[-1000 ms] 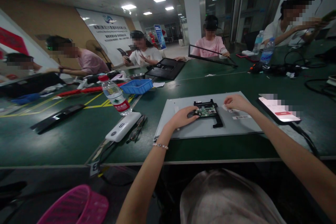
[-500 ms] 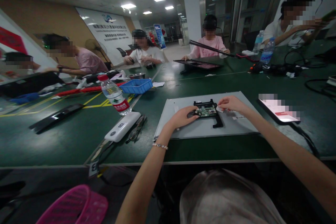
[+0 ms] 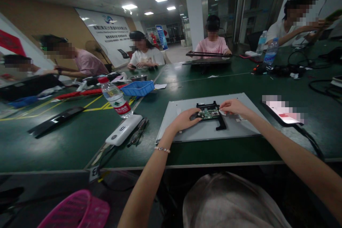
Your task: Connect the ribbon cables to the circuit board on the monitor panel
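A flat grey metal panel (image 3: 176, 133) lies on the green table in front of me. On it rests a green circuit board (image 3: 210, 114) in a black plastic bracket (image 3: 221, 125). My left hand (image 3: 188, 118) grips the board's left side between thumb and fingers. At the bracket's right edge, my right hand (image 3: 233, 107) pinches a small white piece (image 3: 222, 113) that looks like tape or a sticker. A white label on the panel shows partly under that hand.
Left of the panel are a white power bank (image 3: 124, 130), glasses (image 3: 138, 132), a water bottle (image 3: 117, 99) and a blue tray (image 3: 138, 88). A lit phone (image 3: 283, 112) with a cable lies right. Several people sit around the table; a pink basket (image 3: 80, 210) stands below.
My right hand has moved left with the white piece, from over the panel's labels to the bracket's edge. My left hand has stayed put. A person opposite has shifted a black frame and panel.
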